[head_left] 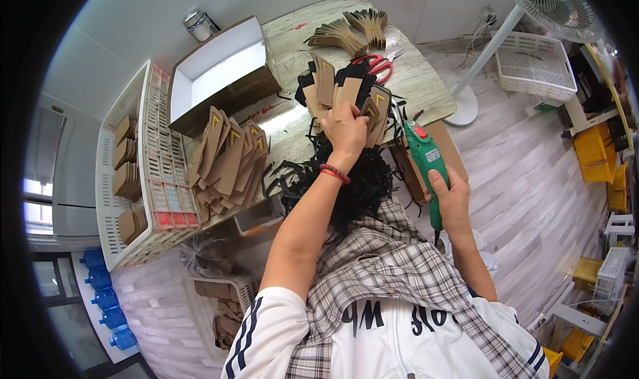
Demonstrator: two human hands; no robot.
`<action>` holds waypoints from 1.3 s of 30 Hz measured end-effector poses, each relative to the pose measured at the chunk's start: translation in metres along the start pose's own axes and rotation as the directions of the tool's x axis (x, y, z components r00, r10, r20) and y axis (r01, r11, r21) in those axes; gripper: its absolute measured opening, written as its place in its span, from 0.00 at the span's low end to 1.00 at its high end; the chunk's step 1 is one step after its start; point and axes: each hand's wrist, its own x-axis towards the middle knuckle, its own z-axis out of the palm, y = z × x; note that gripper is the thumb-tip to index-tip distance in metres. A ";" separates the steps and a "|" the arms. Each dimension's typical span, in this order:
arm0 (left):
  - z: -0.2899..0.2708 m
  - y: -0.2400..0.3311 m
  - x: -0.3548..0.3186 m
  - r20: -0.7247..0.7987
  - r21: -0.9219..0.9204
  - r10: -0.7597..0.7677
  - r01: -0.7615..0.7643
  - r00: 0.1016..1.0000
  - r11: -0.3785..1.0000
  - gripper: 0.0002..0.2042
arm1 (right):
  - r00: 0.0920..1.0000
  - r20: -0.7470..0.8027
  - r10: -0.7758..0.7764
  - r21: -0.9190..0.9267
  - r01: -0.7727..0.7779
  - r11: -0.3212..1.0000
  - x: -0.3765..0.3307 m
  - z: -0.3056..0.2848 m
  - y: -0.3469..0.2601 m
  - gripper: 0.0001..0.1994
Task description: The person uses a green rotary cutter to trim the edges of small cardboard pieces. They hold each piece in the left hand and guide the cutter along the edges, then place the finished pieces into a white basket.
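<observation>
My left hand [346,127], with a red bead bracelet at the wrist, is closed on a brown cardboard card [349,91] in a loose pile near the table's front edge. Black strips of material lie between and behind these cards, some with yellow marks. Wrapped around a green corded hand-held electric tool [428,156] with a red button is my right hand [449,196]. Its slim metal tip points up beside the right side of the pile. A heap of black strip scraps [359,176] covers my lap below the left wrist.
Red-handled scissors [379,67] and fanned card bundles [339,38] lie farther back. To the left are a card pile [229,159], an open box [216,66] and a white crate [160,153]. A standing fan [466,99] and an open carton [447,149] are to the right.
</observation>
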 end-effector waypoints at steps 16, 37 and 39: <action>-0.104 0.010 -0.018 0.013 -0.959 -0.299 0.097 0.954 0.266 0.03 | 0.966 0.236 -0.109 -0.100 0.136 0.986 0.004 0.048 -0.017 0.15; -0.091 0.022 -0.038 0.056 -0.956 -0.276 0.132 0.960 0.264 0.04 | 0.964 0.228 -0.136 -0.097 0.161 0.982 0.002 0.048 -0.019 0.18; -0.092 0.021 -0.039 0.064 -0.954 -0.267 0.137 0.962 0.265 0.04 | 0.964 0.232 -0.130 -0.097 0.156 0.983 0.002 0.049 -0.020 0.17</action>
